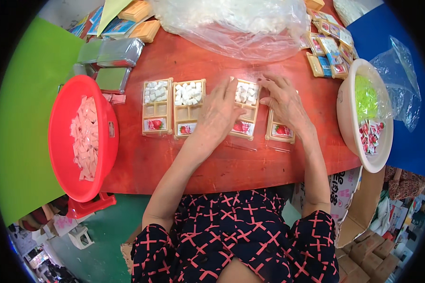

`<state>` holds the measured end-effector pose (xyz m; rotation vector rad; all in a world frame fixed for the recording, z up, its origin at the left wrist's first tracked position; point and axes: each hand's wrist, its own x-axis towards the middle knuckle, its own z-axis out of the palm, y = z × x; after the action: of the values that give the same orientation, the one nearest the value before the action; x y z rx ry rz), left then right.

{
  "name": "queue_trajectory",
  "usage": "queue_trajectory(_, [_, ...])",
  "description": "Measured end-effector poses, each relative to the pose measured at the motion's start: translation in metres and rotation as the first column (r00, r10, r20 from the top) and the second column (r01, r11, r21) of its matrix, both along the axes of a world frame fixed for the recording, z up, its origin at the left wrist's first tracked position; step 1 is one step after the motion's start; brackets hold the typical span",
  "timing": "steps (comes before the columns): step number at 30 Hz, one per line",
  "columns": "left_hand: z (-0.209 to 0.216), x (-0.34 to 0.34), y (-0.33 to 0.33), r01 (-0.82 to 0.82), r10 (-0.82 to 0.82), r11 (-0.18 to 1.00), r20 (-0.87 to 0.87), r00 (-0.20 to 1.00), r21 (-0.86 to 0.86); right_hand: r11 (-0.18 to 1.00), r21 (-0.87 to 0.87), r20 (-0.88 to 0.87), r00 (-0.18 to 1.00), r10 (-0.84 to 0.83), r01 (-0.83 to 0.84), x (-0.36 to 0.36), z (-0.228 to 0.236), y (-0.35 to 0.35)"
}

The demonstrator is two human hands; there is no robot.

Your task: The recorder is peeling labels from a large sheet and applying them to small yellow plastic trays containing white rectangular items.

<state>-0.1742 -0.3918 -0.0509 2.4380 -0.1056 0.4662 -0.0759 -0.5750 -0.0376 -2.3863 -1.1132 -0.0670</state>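
Tidying the small white cubes (246,93) in the far compartment of one pale yellow, rectangular plastic tray (251,113) looks like the step in hand. That tray lies third from the left in a row of four on the glossy red surface (231,170), between the bare left hand (220,106) and the bare right hand (284,101). The left grip appears released, its fingers stretched toward the tray's far left corner and its thumb apart, reaching toward the middle cells. The right hand curves by the far right corner, thumb and index finger parted; I cannot tell whether anything is pinched beneath it. At the tray's near end sits a flat packet printed with a strawberry (241,127). Leftward, the first tray (160,110) and second tray (183,113) show cubes and bare middle cells; the fourth tray (270,125) is partly covered by the right hand. The next move, I judge, calls for light fingertips so no cube spills, then perhaps filling those cells from the red plastic basin (107,151) of pink wrapped pieces (85,141) or the white plastic basin (347,104) holding a lime-green bundle (365,96) and strawberry-printed sachets (370,134).
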Motion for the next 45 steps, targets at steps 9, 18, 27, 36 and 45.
queue_trajectory(9, [0.014, -0.022, -0.012, -0.259, 0.286, 0.920, -0.052, 0.957, 0.294, 0.993, -0.007, 0.065, 0.991, -0.121, 0.122, -0.003, -0.001, 0.002])
queue_trajectory(18, [0.002, -0.063, -0.048, -0.154, 0.158, 0.967, -0.007, 0.987, 0.204, 0.997, -0.052, -0.103, 0.993, -0.066, 0.061, 0.004, -0.005, 0.004])
queue_trajectory(27, [-0.022, -0.073, -0.048, -0.047, 0.055, 0.978, -0.031, 0.998, 0.204, 0.998, 0.061, -0.146, 0.989, 0.007, 0.001, 0.034, 0.000, 0.015])
queue_trajectory(36, [-0.024, -0.052, -0.048, -0.072, 0.088, 0.977, -0.069, 0.994, 0.202, 0.998, -0.025, -0.258, 0.964, -0.067, 0.063, 0.045, -0.014, 0.032])
queue_trajectory(45, [-0.014, -0.048, -0.045, -0.132, 0.132, 0.981, 0.010, 0.991, 0.144, 0.996, 0.086, -0.080, 0.997, -0.003, 0.010, 0.036, -0.004, 0.046])
